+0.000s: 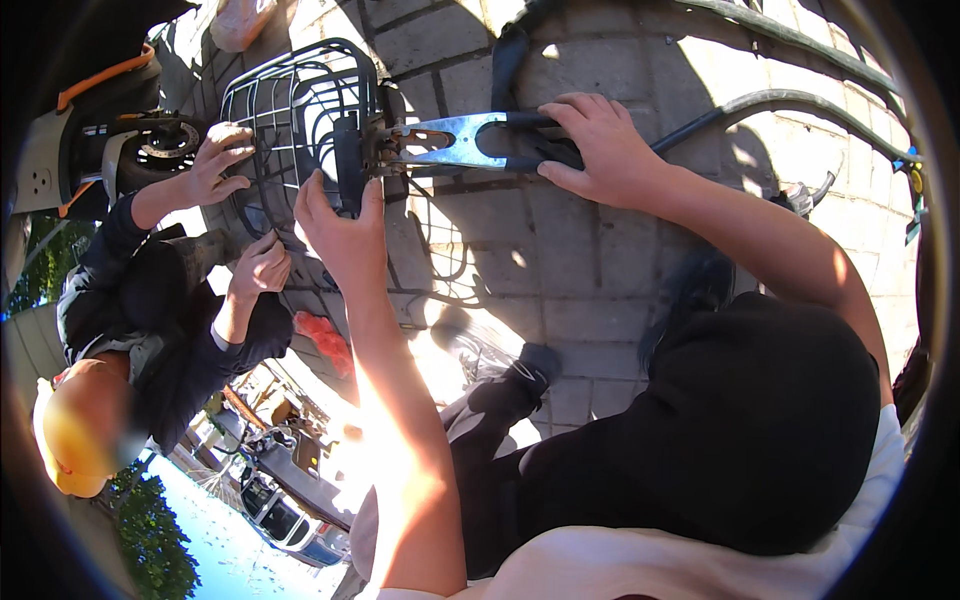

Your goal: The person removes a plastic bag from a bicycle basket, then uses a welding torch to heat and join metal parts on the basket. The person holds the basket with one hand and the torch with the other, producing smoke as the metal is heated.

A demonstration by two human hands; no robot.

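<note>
A black wire basket (285,115) lies on the paving in front of me, joined to a forked metal bracket (455,140) with a shiny plate and two dark legs. My left hand (342,230) reaches up to the black block-shaped part (348,160) between basket and bracket, thumb and fingers on either side of it. At the bracket's right end, my right hand (605,150) holds the dark legs, fingers on the far one and thumb by the near one. Another person's hand (218,165) touches the basket's left side; their other hand (262,265) is pinched near its lower edge.
The other person, in a yellow cap (65,450), crouches at the left beside a wheeled vehicle (150,150). Dark hoses or tubes (800,100) curve across the upper right. A red crumpled bag (325,340) lies near my left forearm. Thin cables (450,240) hang below the bracket.
</note>
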